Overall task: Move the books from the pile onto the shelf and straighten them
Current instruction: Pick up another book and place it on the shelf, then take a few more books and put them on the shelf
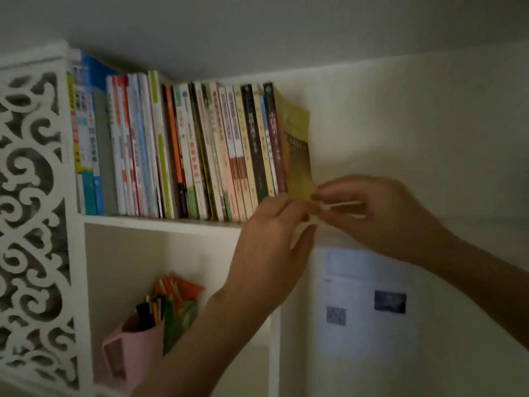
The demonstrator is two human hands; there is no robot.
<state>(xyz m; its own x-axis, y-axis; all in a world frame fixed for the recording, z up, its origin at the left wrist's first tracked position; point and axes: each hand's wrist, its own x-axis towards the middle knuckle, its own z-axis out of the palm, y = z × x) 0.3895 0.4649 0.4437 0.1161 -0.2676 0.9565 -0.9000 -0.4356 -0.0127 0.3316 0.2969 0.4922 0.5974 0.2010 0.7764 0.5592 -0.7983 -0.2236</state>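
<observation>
Head view: a white shelf (pixel 160 223) is seen from below and to the left, with a row of books (pixel 177 150) stood upright along it, spines outward and packed side by side. The row is bounded on the left by a white fretwork side panel (pixel 31 196). At the right end of the row a yellow book (pixel 297 150) is stood with its cover facing the wall, touching the dark-spined book beside it. Its lower corner is met by both hands. The left hand (pixel 272 239) is raised from below, its fingers lying against the bottom of the rightmost spines and its thumb pressed toward the yellow book's lower edge. The right hand (pixel 380 213) is brought in from the right, and its grip is closed as a pinch, fingertips drawn together on the lower corner of the yellow book. Whether the left grip is clamped or merely laid on the books cannot be told through the blur. In the compartment below the shelf a pink cup (pixel 134 348) holding pens is placed, with orange and green paper items (pixel 180 299) just behind it. A printed sheet (pixel 363 299) is fixed to the wall at the right.
</observation>
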